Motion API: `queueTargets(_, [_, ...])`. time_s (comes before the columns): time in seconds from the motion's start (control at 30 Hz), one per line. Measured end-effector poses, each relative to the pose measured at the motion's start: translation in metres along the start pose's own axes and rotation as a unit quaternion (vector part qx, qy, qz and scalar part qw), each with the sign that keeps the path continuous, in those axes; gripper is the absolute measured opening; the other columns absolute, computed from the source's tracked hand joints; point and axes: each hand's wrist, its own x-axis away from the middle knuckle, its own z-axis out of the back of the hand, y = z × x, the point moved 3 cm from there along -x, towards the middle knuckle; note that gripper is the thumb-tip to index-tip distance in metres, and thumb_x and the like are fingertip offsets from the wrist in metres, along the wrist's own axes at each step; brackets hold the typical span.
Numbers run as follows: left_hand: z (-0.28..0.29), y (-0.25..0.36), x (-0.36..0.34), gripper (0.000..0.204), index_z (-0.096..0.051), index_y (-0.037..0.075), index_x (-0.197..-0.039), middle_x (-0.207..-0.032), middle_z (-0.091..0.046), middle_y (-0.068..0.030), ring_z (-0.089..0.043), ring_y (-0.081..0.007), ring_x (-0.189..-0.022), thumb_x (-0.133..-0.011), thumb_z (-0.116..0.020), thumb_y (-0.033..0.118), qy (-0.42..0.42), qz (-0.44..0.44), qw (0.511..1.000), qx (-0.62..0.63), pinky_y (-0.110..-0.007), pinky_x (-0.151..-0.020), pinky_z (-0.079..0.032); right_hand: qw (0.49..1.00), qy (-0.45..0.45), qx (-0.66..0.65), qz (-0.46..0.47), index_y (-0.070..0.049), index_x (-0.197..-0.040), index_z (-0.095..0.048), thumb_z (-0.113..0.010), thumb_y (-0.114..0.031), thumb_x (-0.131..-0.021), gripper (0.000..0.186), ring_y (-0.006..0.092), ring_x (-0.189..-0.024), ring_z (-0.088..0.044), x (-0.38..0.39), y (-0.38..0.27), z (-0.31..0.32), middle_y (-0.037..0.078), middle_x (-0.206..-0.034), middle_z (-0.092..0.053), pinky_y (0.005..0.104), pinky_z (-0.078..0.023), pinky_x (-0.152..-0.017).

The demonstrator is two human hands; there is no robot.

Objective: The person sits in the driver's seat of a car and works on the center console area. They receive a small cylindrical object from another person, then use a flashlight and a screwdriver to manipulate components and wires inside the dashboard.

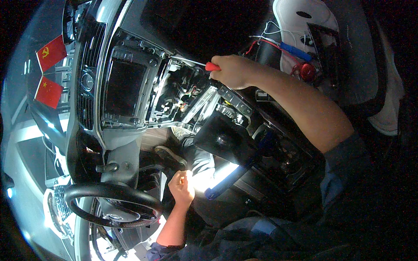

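Note:
My right hand (pixel 233 71) is closed round the red handle of a screwdriver (pixel 212 66). Its thin metal shaft reaches left to the upper edge of an opened dashboard cavity (pixel 178 93), where brackets and wires lie exposed. The exact contact of the tip is too small to make out. Lower down, my left hand (pixel 180 188) hovers with curled fingers between the steering wheel and a lit work light (pixel 223 179). Glare and the finger position hide whatever it may hold. A dark gear lever (pixel 220 137) rises between my two hands.
The steering wheel (pixel 113 204) is at lower left, a dashboard screen (pixel 124 87) beside the cavity. On the right-hand seat (pixel 287 13) lie a black frame (pixel 333 56), a blue-handled item (pixel 296 51), a red round object (pixel 306 71) and loose cables (pixel 274 31). Red flags (pixel 51 71) stand far left.

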Motion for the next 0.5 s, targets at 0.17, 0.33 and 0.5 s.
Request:
queueTargets(0.17, [-0.0020,0.0029,0.0000,0.020,-0.067,0.000,-0.084,-0.069,-0.057,-0.0038,-0.048,-0.0094,-0.058,-0.096,-0.065,0.015,0.003,0.017,0.999,0.046,-0.027,-0.054,-0.036,1.000,-0.005,-0.001,-0.011,-0.003,-0.109,-0.061,-0.061,-0.034,-0.096,0.034,0.0401,-0.097,-0.067,-0.0006,-0.0029,0.0009,0.023,-0.101,-0.068,0.0475,-0.050,-0.083])
queueTargets(0.33, [-0.0015,0.0056,-0.0009,0.021,-0.067,0.000,-0.084,-0.068,-0.056,-0.0034,-0.048,-0.0093,-0.058,-0.096,-0.064,0.016,0.000,0.001,1.000,0.023,-0.027,-0.054,-0.036,1.000,-0.003,0.005,-0.005,-0.002,-0.108,-0.061,-0.061,-0.034,-0.096,0.034,0.0404,-0.098,-0.067,-0.0007,-0.0045,0.0016,0.023,-0.101,-0.068,0.0481,-0.050,-0.084])
queueTargets(0.5, [-0.0018,0.0101,-0.0012,0.021,-0.067,0.000,-0.084,-0.067,-0.057,-0.0038,-0.049,-0.0103,-0.058,-0.096,-0.065,0.016,0.004,-0.037,0.999,-0.018,-0.028,-0.055,-0.038,1.000,0.002,0.010,-0.003,-0.002,-0.108,-0.061,-0.061,-0.035,-0.096,0.035,0.0408,-0.099,-0.066,-0.0025,-0.0069,0.0014,0.023,-0.102,-0.068,0.0490,-0.050,-0.084])
